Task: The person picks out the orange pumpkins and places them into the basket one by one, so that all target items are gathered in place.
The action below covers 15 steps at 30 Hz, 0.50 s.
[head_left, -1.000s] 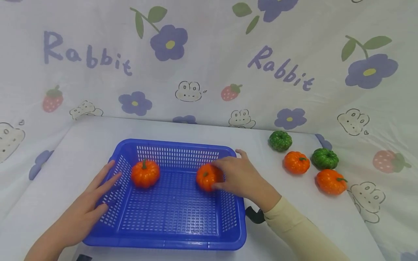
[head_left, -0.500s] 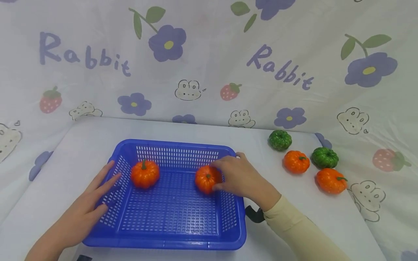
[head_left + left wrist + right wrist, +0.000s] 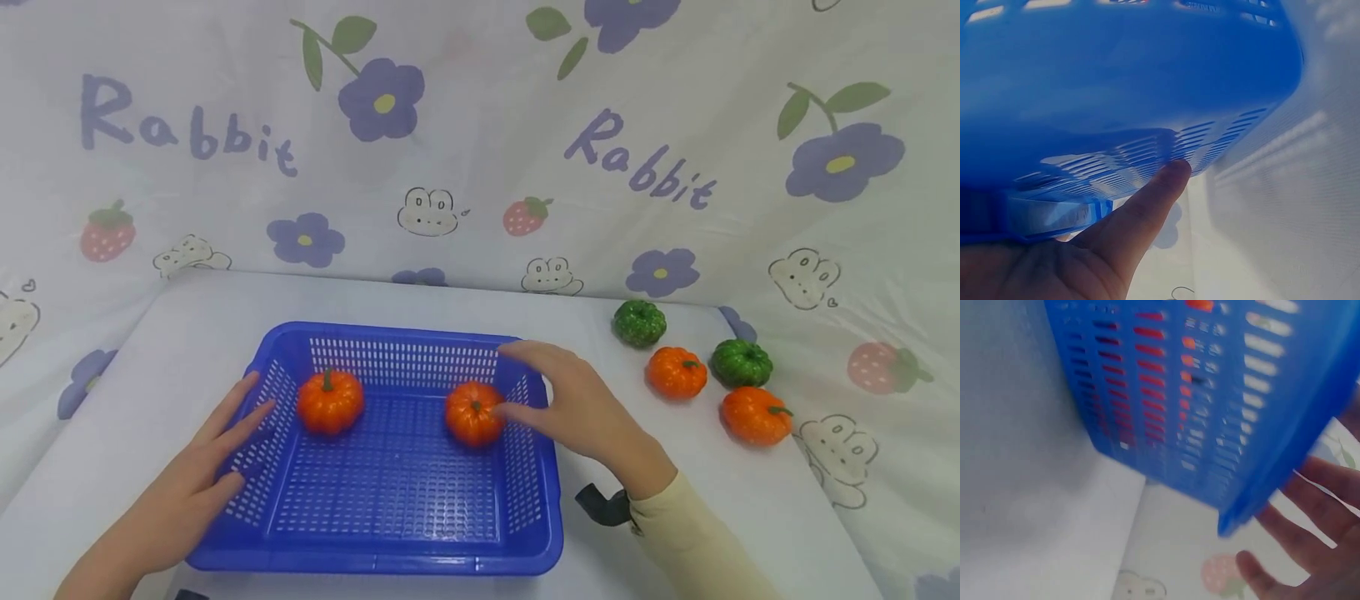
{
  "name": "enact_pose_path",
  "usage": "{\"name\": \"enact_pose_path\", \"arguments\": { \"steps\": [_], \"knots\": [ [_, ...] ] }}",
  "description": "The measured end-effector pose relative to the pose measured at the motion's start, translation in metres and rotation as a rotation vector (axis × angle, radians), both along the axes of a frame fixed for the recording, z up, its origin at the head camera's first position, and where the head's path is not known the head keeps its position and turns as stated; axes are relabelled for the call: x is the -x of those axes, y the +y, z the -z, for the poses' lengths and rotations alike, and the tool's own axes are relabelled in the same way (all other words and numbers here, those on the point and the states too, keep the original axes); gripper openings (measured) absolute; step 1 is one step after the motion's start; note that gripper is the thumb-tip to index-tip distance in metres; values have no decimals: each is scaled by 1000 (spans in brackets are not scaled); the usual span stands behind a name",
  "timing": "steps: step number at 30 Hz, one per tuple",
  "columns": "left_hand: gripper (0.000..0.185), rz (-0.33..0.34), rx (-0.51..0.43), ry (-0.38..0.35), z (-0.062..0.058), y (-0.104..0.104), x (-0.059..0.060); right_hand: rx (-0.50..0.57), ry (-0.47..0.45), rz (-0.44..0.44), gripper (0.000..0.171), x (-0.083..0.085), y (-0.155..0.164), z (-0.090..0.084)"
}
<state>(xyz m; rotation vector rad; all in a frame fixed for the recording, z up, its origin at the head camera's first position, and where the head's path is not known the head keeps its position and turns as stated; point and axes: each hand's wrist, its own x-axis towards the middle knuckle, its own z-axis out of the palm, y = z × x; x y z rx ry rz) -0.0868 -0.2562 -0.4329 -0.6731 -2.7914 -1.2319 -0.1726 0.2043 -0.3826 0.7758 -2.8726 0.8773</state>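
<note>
A blue plastic basket (image 3: 375,560) with slotted walls holds two orange pumpkins, one pumpkin (image 3: 330,402) at its left and another pumpkin (image 3: 474,414) at its right. My left hand (image 3: 180,492) lies along the basket's left side, fingers spread and nearly straight at the rim. In the left wrist view a finger (image 3: 1154,200) reaches to the slotted wall. Over the right rim, my right hand (image 3: 577,400) is spread with nothing in its grasp; its thumb overlaps the right pumpkin's edge in the head view. The right wrist view shows its fingers (image 3: 1297,540) beyond the basket's rim.
On the white table (image 3: 600,550), right of the basket, sit two green pumpkins, one at the back (image 3: 639,323) and one farther right (image 3: 741,363). Two orange pumpkins, a nearer one (image 3: 755,416) and a farther one (image 3: 677,372), sit beside them. A printed curtain (image 3: 465,125) hangs behind.
My right hand has let go of the right pumpkin in the basket and drawn back to the right, its fingers spreading. The left hand has stayed at the basket's side.
</note>
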Motion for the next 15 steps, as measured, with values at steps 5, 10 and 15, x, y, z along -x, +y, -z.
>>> {"name": "enact_pose_path", "arguments": {
  "steps": [5,10,15],
  "knots": [
    [82,2,1,2,1,-1,0,71,118,67,75,-3,22,-3],
    [82,-4,6,-5,0,-2,2,112,238,150,76,-7,50,-9],
    [84,13,-3,36,2,-1,1,149,313,229,76,-13,78,-17]
  ]
}}
